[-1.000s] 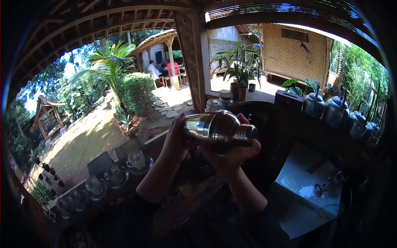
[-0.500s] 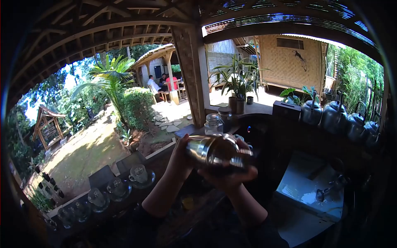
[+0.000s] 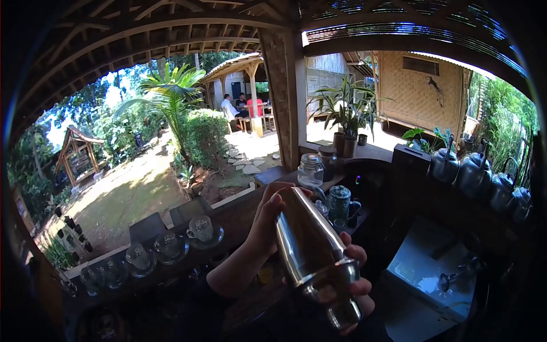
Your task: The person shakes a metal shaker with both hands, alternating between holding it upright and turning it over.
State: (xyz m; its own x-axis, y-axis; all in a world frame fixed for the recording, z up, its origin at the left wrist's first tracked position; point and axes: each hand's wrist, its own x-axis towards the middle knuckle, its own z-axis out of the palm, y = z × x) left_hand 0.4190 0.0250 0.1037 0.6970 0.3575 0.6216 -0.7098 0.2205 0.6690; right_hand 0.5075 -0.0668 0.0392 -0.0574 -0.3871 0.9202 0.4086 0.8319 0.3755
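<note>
A shiny metal cocktail shaker (image 3: 307, 233) is held up in front of me, tilted so its narrow capped end points down toward the lower right. My left hand (image 3: 266, 219) is closed round its wide upper end, thumb along the side. Around the shoulder and cap wrap the fingers of my right hand (image 3: 358, 279), with the palm hidden behind the metal. Just beyond the shaker stand a clear glass jar (image 3: 310, 170) and a green patterned mug (image 3: 340, 200).
Several glass cups on saucers (image 3: 200, 229) line the ledge at left. A pale sink counter with a tap (image 3: 424, 268) lies at right, below several metal kettles (image 3: 474, 175). A wooden post (image 3: 280, 97) and potted plant (image 3: 346, 108) stand ahead; people (image 3: 242, 108) sit outside.
The shaker was blurred and nearly level; now it is sharp and steeply tilted, capped end downward. Both hands stay on it. The surroundings have shifted right in view.
</note>
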